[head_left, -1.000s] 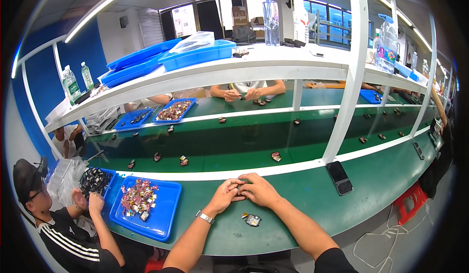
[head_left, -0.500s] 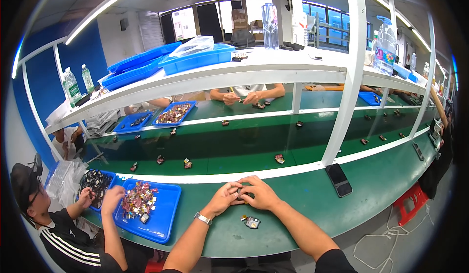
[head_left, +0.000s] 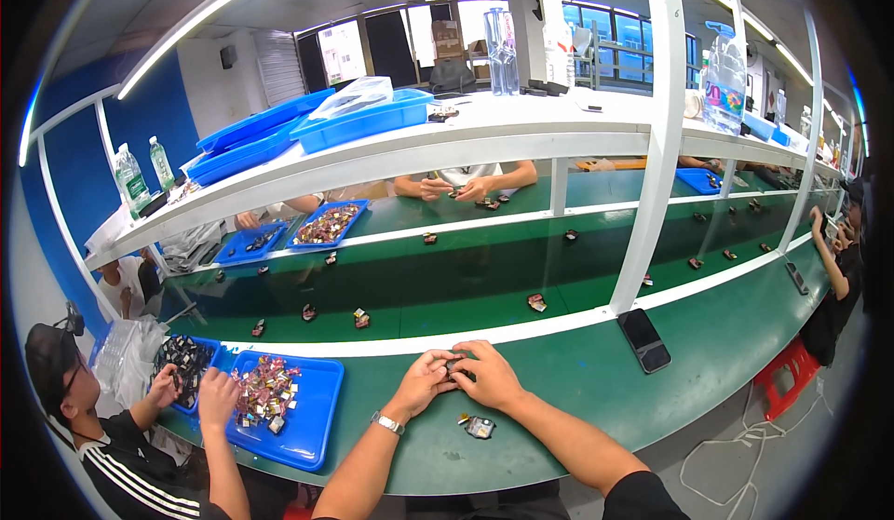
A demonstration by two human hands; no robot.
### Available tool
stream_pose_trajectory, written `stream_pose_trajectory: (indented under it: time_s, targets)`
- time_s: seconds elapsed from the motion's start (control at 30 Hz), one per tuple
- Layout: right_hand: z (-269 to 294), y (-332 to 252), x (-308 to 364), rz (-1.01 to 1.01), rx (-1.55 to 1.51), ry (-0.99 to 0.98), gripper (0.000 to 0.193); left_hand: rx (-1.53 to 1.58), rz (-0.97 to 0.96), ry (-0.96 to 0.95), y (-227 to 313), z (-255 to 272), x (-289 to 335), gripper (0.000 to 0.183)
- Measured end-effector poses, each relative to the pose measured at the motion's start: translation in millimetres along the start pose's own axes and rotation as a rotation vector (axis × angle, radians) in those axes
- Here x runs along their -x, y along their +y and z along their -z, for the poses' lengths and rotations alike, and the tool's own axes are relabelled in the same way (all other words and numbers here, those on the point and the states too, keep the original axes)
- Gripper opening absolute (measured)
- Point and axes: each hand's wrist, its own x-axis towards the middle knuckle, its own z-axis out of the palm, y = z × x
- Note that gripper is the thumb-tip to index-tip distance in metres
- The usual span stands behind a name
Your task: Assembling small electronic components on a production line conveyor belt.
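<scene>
Shelf: raised on white posts over the line, it carries stacked trays and bottles, which seems meant to spare room below.
Green belt: beyond the white rail, it bears small parts set well apart, likely so each can be picked singly.
Worktop: the green surface right in front of you, so your hands have a flat place under them.
Blue tray: to your left on the worktop, its parts heaped toward the far left side; a co-worker's hand is at that side, so the heap probably suits both of you.
Left hand: fingers curled, its grip pinching one side of the held part, probably to steady it.
Right hand: bent in to meet the left, its grip pinching the other side, presumably for fine control.
Phone: face up beside a post, well apart from your hands.
Loose part: on the worktop between your forearms, near enough to reach easily.
Held part: between your fingertips near the rail; your fingers hide most of it, so its exact shape you cannot tell.
</scene>
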Motion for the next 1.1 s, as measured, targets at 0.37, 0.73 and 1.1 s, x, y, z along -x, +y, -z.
stream_pose_trajectory:
  time_s: [0.37, 0.73, 1.1]
  targets:
    - [-14.8, 4.7, 5.6, -0.161, -0.142, 0.060, 0.013, 0.021, -0.046, 0.031, 1.7, -6.4, -1.2, 0.021]
    - [-22.0, 7.1, 6.7, -0.218, -0.179, 0.091, 0.014, 0.008, -0.052, 0.034, 3.3, -7.5, 0.1, 0.020]
    - [-26.2, 4.9, 8.3, -0.271, -0.175, 0.074, 0.016, 0.014, -0.091, 0.031, -3.5, -2.1, -1.0, 0.019]
